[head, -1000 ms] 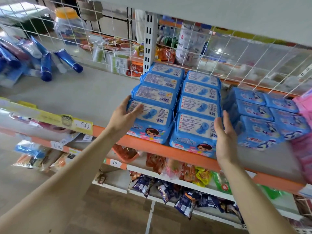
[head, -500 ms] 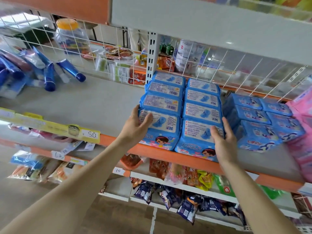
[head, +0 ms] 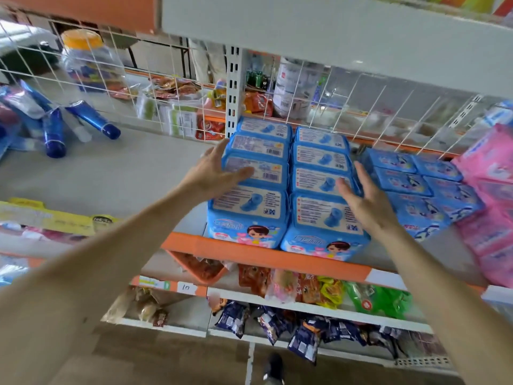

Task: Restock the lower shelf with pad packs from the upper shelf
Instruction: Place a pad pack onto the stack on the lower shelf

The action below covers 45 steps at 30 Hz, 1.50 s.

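Wire mesh (head: 361, 107) and white upright (head: 232, 87) sit close behind pad packs (head: 249, 209). Darker blue packs (head: 402, 180) crowd right side, pink packs (head: 494, 190) at shelf's right end, blue tubes (head: 54, 132) well left. Pad packs at orange front edge of shelf (head: 194, 247).

Since half second ago, we see both hands slide back off front packs. Left hand (head: 213, 173) now against left row, thumb over third pack; right hand (head: 366, 201) just beside right row. All fingers straight, gripping nothing.

We count two rows of four: eight packs.
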Available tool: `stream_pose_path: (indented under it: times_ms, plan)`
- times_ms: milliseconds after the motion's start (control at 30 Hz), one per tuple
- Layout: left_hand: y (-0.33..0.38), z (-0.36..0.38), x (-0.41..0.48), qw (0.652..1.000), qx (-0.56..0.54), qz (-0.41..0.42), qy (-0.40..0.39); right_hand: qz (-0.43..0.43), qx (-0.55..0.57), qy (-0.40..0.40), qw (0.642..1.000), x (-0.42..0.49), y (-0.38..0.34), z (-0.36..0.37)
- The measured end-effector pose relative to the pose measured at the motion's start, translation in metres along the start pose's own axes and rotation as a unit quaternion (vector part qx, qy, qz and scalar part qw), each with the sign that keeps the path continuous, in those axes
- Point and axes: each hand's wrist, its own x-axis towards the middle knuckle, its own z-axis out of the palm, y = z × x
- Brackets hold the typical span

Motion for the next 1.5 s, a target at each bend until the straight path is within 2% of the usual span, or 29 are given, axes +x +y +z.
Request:
stream_pose_path:
  times_ms: [100,233,433,733,967,1033,1100,1200,1267,1400,1500]
  plan:
    - [0.014,0.004,0.031,0.999,0.027,0.010,-0.024,0.020,-0.021,-0.052,0.998,0.039,-0.010,-0.006]
    - [0.020,0.012,0.066,0.997,0.055,-0.004,-0.045,0.017,-0.044,-0.076,0.996,0.084,-0.012,-0.011]
    - [0.022,0.018,0.080,0.998,0.044,-0.010,-0.051,0.002,-0.004,-0.061,0.998,0.112,0.006,0.007]
    - [0.018,0.026,0.089,0.994,0.087,0.001,-0.071,-0.024,0.000,-0.051,0.998,0.114,0.007,0.013]
    - [0.020,0.027,0.084,0.989,0.129,-0.011,-0.076,-0.020,-0.110,-0.082,0.990,0.096,-0.010,0.007]
    - [0.025,0.023,0.075,0.981,0.174,-0.017,-0.083,-0.029,-0.153,-0.083,0.984,0.083,-0.014,0.002]
    - [0.030,0.016,0.057,0.971,0.226,0.013,-0.081,-0.068,-0.176,-0.076,0.979,0.063,-0.015,-0.005]
    - [0.027,0.008,0.010,0.945,0.291,0.134,-0.066,-0.153,-0.180,-0.085,0.968,0.021,-0.010,-0.016]
    - [0.021,0.007,-0.024,0.917,0.338,0.199,-0.070,-0.193,-0.227,-0.111,0.948,-0.009,-0.004,-0.019]
    - [0.002,0.023,-0.054,0.865,0.419,0.265,-0.073,-0.215,-0.373,-0.148,0.890,-0.042,0.006,0.000]
    - [-0.008,0.033,-0.052,0.857,0.430,0.280,-0.044,-0.209,-0.403,-0.121,0.883,-0.044,0.007,0.014]
